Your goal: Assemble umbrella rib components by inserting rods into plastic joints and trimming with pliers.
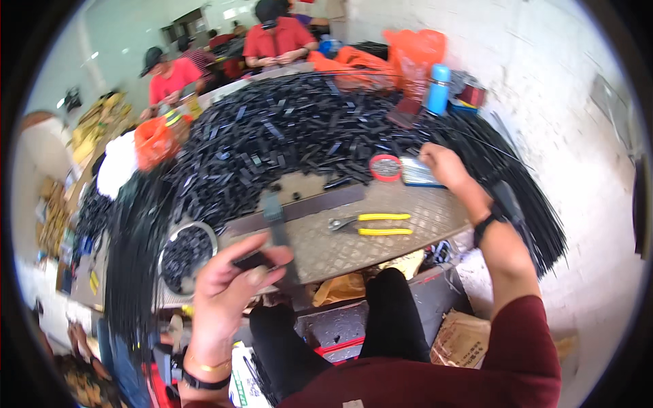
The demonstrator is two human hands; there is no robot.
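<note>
My left hand [235,275] is raised over the table's front edge, its thumb and fingers pinching a small black plastic piece [250,261]. At the right, my right hand [443,165] is over a shallow, pale-blue rectangular box [417,173], with its fingers drawn together. Whether anything is between those fingertips I cannot make out. Beside that box sits a round red dish [386,168] of small grey metal bits. Yellow-handled pliers [371,224] lie on the tabletop [388,255]. A dark upright bar [277,228] stands next to my left hand.
A wide heap of black plastic pieces [272,132] covers the table's back. Long black strips [136,251] hang off the left; more strips [537,204] lie right. A metal bowl [166,268] holds small black parts. A blue bottle [439,90] stands beyond. People [277,41] work opposite.
</note>
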